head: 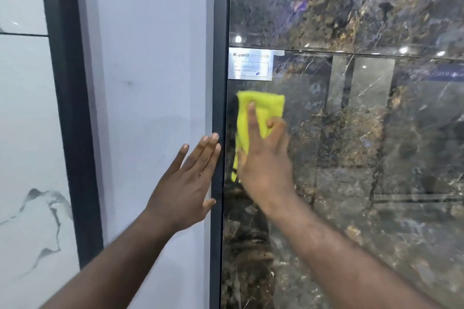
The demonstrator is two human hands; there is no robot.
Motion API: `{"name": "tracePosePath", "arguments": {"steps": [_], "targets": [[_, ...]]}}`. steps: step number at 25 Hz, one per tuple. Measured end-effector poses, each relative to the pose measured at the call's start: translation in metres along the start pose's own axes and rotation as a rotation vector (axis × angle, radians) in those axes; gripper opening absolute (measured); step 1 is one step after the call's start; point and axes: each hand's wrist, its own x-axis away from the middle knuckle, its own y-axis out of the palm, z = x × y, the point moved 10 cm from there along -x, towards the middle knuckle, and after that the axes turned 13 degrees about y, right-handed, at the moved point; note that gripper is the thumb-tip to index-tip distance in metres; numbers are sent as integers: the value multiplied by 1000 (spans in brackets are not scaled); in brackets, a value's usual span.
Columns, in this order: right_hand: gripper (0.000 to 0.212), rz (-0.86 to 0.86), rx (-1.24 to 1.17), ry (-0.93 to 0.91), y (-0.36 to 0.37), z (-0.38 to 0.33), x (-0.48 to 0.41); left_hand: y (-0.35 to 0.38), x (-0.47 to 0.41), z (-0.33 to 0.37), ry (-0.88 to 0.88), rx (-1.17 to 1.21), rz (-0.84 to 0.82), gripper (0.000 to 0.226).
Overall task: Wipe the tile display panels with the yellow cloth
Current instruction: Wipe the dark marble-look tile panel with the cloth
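The yellow cloth (pixel 266 103) lies against the glossy dark marble tile panel (pixel 376 145), just below a white label (pixel 251 64). My right hand (pixel 263 165) holds the cloth against the panel, with the index finger stretched over it and the other fingers curled at its right edge. A strip of cloth hangs out below the thumb. My left hand (pixel 185 183) is flat with straight fingers. Its fingertips and thumb touch the panel's dark metal frame (pixel 219 57).
A plain pale panel (pixel 150 57) stands left of the frame. Further left, beyond another dark frame (pixel 67 83), is a white marble panel (pixel 25 133). A horizontal joint crosses the dark panel at label height. Ceiling lights reflect in its gloss.
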Motion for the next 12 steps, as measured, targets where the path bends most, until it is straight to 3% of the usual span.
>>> {"name": "tracePosePath", "arguments": {"steps": [4, 8, 12], "targets": [[104, -112, 55, -82, 17, 36, 54, 2, 3, -5, -4, 48, -74, 140], [103, 4, -118, 255, -23, 85, -7, 16, 5, 0, -34, 138, -146, 157], [101, 35, -96, 55, 3, 5, 19, 17, 6, -4, -95, 160, -102, 157]]}}
